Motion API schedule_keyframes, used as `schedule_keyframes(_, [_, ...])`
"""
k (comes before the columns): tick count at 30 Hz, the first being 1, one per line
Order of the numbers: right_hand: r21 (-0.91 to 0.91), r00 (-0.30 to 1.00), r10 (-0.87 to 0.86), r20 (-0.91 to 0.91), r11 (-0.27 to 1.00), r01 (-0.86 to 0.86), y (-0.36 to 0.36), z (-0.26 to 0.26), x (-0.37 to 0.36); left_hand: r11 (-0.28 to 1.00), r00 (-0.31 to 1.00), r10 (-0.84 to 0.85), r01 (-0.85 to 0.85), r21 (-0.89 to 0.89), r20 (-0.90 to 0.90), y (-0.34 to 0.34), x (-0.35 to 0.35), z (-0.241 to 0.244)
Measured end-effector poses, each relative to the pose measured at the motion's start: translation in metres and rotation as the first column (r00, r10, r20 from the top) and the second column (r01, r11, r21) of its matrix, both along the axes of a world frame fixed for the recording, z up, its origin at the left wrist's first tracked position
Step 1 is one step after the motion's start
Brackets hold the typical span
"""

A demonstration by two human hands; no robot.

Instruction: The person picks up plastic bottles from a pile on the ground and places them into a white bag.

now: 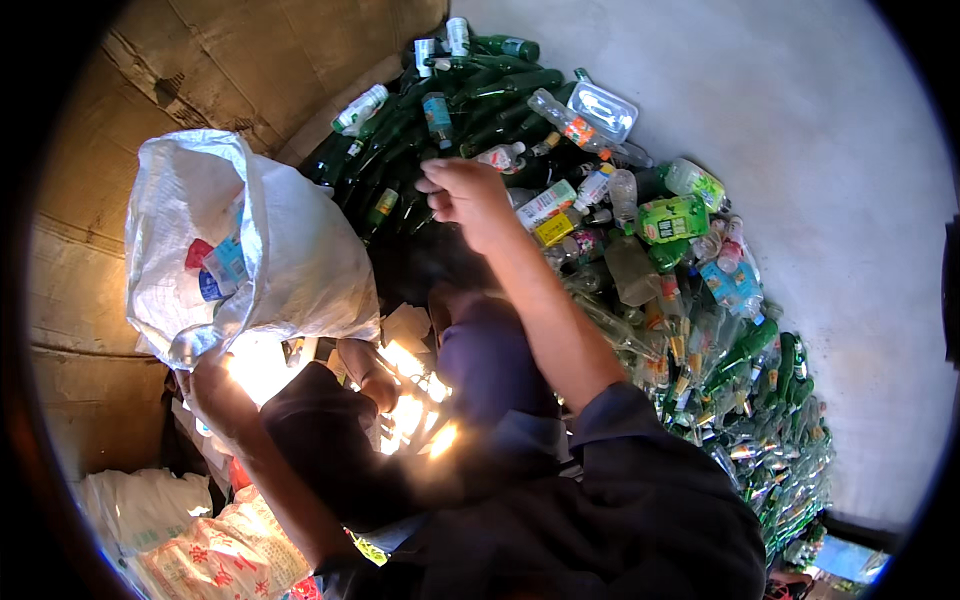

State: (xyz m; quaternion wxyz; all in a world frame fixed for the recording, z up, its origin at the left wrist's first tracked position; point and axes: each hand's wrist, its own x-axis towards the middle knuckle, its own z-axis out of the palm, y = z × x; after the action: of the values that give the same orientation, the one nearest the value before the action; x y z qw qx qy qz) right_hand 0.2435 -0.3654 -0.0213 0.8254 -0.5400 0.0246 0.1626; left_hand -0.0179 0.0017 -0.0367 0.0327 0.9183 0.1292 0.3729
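My left hand (214, 390) grips the lower rim of a white woven sack (307, 240), whose mouth gapes towards the left. Inside the sack lie a clear plastic bottle with a blue label (227, 259) and something red. My right hand (465, 196) is raised over a heap of green glass bottles (397, 124), its fingers curled loosely; I see nothing in it. Just right of that hand, a small plastic bottle with a red and white label (501, 157) rests on the heap, near a white and green carton (546, 205).
Mixed bottles (720, 375) pile along a pale wall (787, 150) on the right. A clear plastic tray (602, 112) lies on top. Brown cardboard (225, 60) lines the upper left. Printed woven sacks (225, 547) lie at lower left, and sunlit scraps around my feet.
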Motion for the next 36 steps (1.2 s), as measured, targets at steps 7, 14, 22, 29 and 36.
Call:
schedule_keyframes(7, [-0.967,0.935,0.249,0.254,0.053,0.249,-0.195,-0.052,0.021,0.989,0.997,-0.079,0.081,-0.12,0.019,0.019,-0.014,-0.009])
schedule_keyframes(14, [-0.658,0.879,0.429,0.21,-0.602,0.451,-0.394,-0.066,0.045,0.957,0.99,-0.117,0.133,-0.256,0.074,0.015,-0.006,-0.008])
schedule_keyframes(22, [-0.809,0.985,0.165,0.044,-0.573,0.132,-0.446,-0.075,0.052,0.967,0.983,-0.173,0.18,-0.181,0.055,0.012,0.003,-0.006])
schedule_keyframes(29, [-0.804,0.933,0.359,-0.013,-0.558,0.204,-0.435,-0.073,0.026,0.974,0.991,-0.13,0.132,-0.185,0.022,-0.015,0.009,0.016])
schedule_keyframes(36, [-0.817,0.939,0.321,-0.121,-0.57,0.09,-0.404,-0.097,0.004,0.984,0.997,-0.06,0.052,-0.172,-0.039,0.011,-0.008,-0.012])
